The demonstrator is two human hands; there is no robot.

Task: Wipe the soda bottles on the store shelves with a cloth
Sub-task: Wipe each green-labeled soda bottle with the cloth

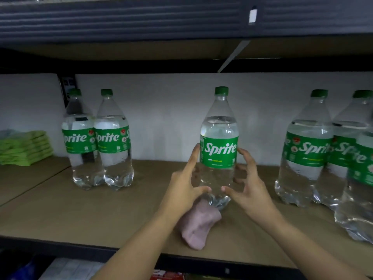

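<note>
Head view: we see both hands around a Sprite bottle (219, 146) standing mid-shelf (80, 215). Left hand (184, 182) and right hand (249, 184) both have fingers curled round its lower body, thumbs near the base. Pink cloth (198, 225) lies on the shelf just in front, touching the bottle base. Two bottles (96, 142) stand together at left, more bottles (327, 154) crowd at right. Green folded stack (25, 147) far left. Upper shelf (181, 19) overhangs.
</note>
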